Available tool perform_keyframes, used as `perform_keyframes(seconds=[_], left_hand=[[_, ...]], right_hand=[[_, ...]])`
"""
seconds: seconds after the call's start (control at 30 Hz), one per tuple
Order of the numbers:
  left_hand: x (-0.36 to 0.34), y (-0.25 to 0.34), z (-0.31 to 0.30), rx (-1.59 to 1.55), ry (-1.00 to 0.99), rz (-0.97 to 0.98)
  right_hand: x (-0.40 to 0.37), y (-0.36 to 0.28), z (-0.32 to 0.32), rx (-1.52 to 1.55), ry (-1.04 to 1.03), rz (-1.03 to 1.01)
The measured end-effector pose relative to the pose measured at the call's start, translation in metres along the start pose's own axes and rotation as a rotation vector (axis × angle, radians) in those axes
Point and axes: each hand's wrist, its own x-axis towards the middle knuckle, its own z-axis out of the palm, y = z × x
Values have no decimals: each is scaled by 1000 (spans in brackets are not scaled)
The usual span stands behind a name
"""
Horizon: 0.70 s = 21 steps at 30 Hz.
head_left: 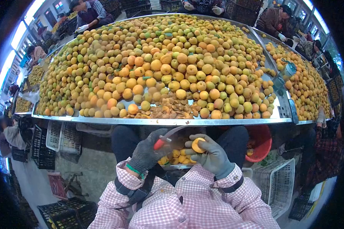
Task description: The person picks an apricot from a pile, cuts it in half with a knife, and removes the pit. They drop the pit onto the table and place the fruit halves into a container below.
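Observation:
My left hand [146, 151], in a dark grey knitted glove, is closed around a small knife [159, 144] with a red handle. Its curved blade points up and to the right, just below the table edge. In my right hand [214, 155], which wears a grey coated glove, an orange-yellow apricot [198, 145] is pinched between thumb and fingers. Blade and fruit are apart. Between and below my hands, cut apricots [176, 155] lie in a container at my lap, partly hidden by the gloves.
A metal table [160, 121] before me bears a large heap of apricots [172, 57]. Brown pits or scraps [172, 108] lie near its front edge. A red basin [265, 143] and a white crate [277, 187] stand at right, black crates [67, 212] at left. Several people work around the tables.

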Motion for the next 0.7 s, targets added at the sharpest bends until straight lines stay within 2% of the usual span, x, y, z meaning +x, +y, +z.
perform_keyframes(seconds=[0.07,0.1,0.17,0.2,0.23,0.3,0.37,0.43,0.47,0.53,0.57,0.63,0.67,0.7], left_hand=[[1,1,-2,-418,28,235],[-1,9,1,-452,34,228],[-3,38,-8,-933,-87,-148],[-2,42,-11,-1056,-104,-143],[-1,41,-9,-1057,-96,-147],[0,37,-3,-1467,-293,-221],[1,29,6,-1479,-306,-167],[1,19,10,-1772,-483,-93],[2,17,12,-1775,-484,-94],[6,17,16,-1572,-413,119],[7,20,16,-1572,-414,119],[9,29,14,-1361,-364,36],[11,29,15,-1360,-365,35],[13,28,16,-1392,-367,60]], right_hand=[[3,14,-13,216,-166,170],[-2,20,-13,197,-141,185],[2,40,-8,-484,15,124],[5,45,1,-278,-1,206],[4,47,7,-279,-6,214],[1,50,15,336,-183,496],[0,54,18,377,-257,563],[-9,57,22,50,-153,394],[-12,55,28,50,-150,395],[-14,50,41,-178,-128,234],[-12,50,43,-177,-127,234],[-9,51,46,128,112,293],[-9,50,46,129,112,292],[-10,49,46,-12,66,240]])
